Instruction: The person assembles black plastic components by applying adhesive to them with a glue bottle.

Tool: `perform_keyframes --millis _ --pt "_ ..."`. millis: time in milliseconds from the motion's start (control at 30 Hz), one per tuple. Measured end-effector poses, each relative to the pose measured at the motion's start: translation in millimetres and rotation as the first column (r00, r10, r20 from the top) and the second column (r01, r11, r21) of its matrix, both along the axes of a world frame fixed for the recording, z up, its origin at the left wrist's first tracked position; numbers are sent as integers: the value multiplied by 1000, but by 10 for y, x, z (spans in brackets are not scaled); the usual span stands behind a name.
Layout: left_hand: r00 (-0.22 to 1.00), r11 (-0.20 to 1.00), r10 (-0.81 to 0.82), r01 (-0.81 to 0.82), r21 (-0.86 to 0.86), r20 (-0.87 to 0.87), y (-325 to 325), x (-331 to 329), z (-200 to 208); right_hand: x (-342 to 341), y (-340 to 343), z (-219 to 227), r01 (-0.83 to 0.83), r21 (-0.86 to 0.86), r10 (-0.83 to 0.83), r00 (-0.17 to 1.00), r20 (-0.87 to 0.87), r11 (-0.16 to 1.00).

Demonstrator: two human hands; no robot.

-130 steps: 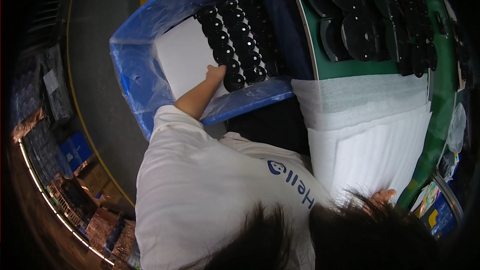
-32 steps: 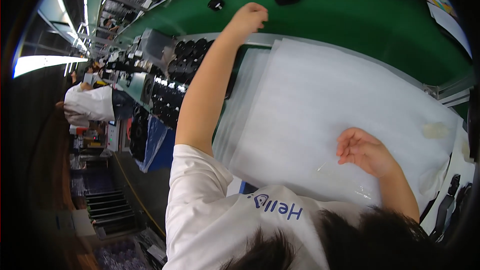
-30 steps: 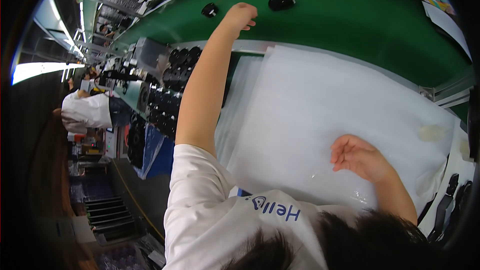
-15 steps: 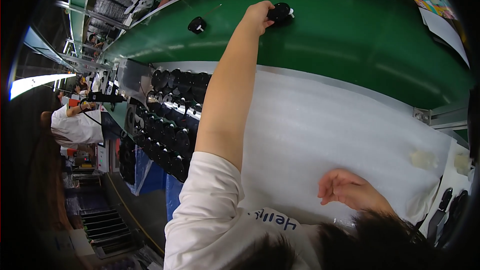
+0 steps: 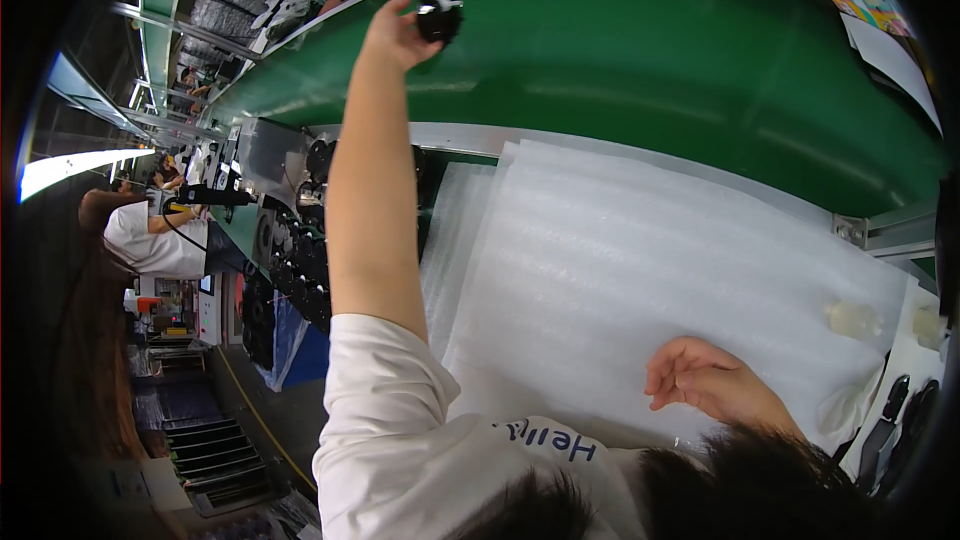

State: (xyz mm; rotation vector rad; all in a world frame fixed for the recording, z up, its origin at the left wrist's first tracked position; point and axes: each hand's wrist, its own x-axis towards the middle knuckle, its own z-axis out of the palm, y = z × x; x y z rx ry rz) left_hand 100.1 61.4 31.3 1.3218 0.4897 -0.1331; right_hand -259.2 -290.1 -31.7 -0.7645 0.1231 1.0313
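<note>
My left hand (image 5: 398, 36) reaches far out over the green conveyor belt (image 5: 620, 60). Its fingers are closed on a round black plastic part (image 5: 440, 20) with a shiny face, blurred a little by motion. Whether a second part is in that hand cannot be made out. My right hand (image 5: 715, 380) hovers low over white foam sheeting (image 5: 640, 260), fingers loosely curled and apart from the thumb, with nothing in them.
Left of my arm, rows of similar black parts (image 5: 295, 260) stand beside a grey box (image 5: 268, 155). Black-handled tools (image 5: 885, 415) lie at the right edge. A metal bracket (image 5: 850, 230) sits by the belt. At far left a person (image 5: 155, 240) works.
My left hand has moved left along the belt with the black part. The second black part that lay on the belt is no longer seen there. My right hand has barely moved.
</note>
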Motion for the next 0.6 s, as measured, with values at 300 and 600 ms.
perform_keyframes --millis 300,600 --pt "990 649 136 -113 752 31 969 160 -6 22 0 35 9 13 -8 1000 -23 1000" --pt "930 774 335 -363 518 151 954 215 -377 60 -7 52 -6 7 6 997 -74 1000"
